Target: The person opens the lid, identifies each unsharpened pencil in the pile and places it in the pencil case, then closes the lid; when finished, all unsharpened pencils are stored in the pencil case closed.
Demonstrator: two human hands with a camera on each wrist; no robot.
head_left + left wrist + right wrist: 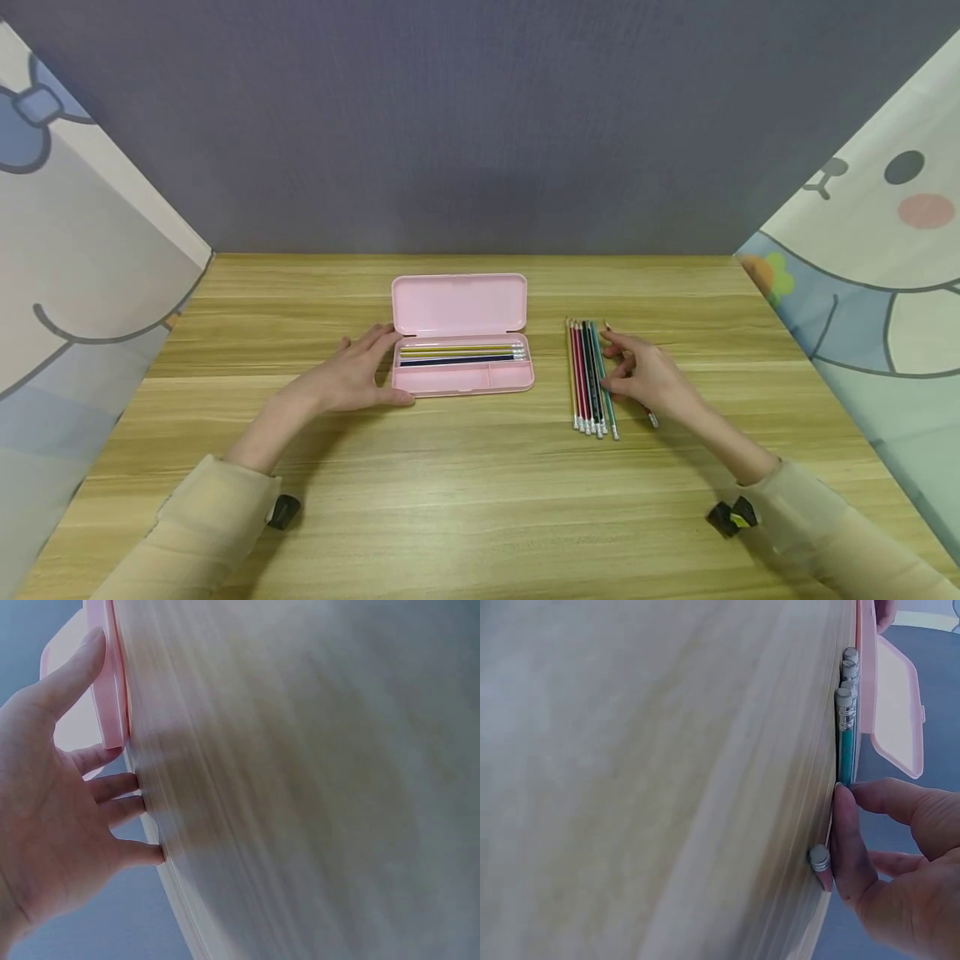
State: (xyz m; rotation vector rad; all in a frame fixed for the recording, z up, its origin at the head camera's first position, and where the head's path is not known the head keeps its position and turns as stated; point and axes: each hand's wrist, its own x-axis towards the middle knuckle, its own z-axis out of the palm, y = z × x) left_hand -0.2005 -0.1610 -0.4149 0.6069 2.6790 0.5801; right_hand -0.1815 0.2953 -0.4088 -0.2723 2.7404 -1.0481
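A pink pencil case (pixel 450 382) lies with its lid up. Its rear compartment holds yellow and dark pencils (pixel 457 361). My left hand (pixel 348 375) spreads around the case's left end, thumb along the front edge and index finger by the back corner. In the left wrist view, the other fingertips (pixel 150 853) rest on the table. Right of the case is a row of pencils (pixel 585 375). My right hand (pixel 647 375) has its thumb and index fingertips apart, touching the green pencil (pixel 609 410) at the row's right edge. A red pencil (pixel 651 415) lies partly hidden beneath this hand.
The wood-grain table (pixel 465 500) runs back to a dark grey wall panel (pixel 480 125). Cartoon-printed panels (pixel 892 333) stand at both sides. The raised lid (pixel 459 304) stands at the back of the case.
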